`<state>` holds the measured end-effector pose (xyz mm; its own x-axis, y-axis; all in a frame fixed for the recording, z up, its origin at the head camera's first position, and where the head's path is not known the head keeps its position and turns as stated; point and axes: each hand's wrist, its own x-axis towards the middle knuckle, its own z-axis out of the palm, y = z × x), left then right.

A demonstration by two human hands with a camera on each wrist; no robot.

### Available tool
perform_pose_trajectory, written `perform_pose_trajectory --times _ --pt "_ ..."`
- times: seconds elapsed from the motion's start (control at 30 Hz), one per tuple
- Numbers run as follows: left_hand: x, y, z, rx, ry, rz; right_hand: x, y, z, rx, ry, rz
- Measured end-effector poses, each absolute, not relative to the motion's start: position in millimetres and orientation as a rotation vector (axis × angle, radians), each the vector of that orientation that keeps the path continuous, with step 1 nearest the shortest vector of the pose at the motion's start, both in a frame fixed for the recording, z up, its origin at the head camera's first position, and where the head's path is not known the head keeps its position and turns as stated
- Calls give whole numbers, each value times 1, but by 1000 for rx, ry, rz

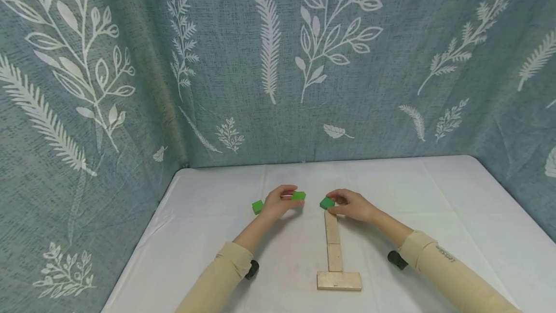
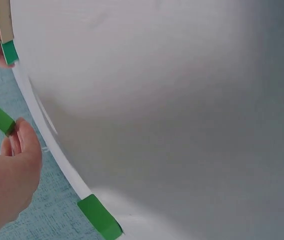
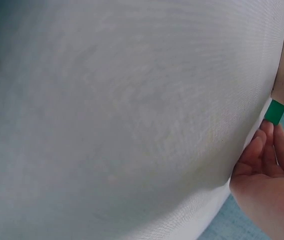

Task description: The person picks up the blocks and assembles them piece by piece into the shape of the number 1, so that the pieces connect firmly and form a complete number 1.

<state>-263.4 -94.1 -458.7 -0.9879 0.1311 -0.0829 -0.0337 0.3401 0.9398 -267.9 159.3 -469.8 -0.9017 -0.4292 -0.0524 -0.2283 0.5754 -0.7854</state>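
My left hand [image 1: 278, 203] pinches a light green block [image 1: 298, 195] between thumb and fingers, raised off the table as the left wrist view shows. Another light green block [image 1: 258, 206] lies on the cloth just left of that hand. With thumb and fingertips, my right hand [image 1: 353, 205] holds a darker green block [image 1: 327, 202] at the far end of a row of wooden planks. Two narrow planks, the far one [image 1: 332, 227] and the near one [image 1: 334, 257], lie end to end. A wider plank [image 1: 339, 280] lies crosswise at their near end.
A white cloth [image 1: 434, 197] covers the table. Behind and at both sides hangs a blue-green curtain [image 1: 226, 62] with white leaf prints. Dark wrist cameras sit under both sleeves [image 1: 217, 279].
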Motion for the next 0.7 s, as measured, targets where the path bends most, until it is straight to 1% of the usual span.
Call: perform_pose_trajectory --times 0.23,0.7 --pt "-262 -87 -458 97 2455 1683 -268 159 -470 -552 2572 -1234" --pt "-263 -76 -462 194 2499 1581 -268 160 -469 -561 2571 -1232"
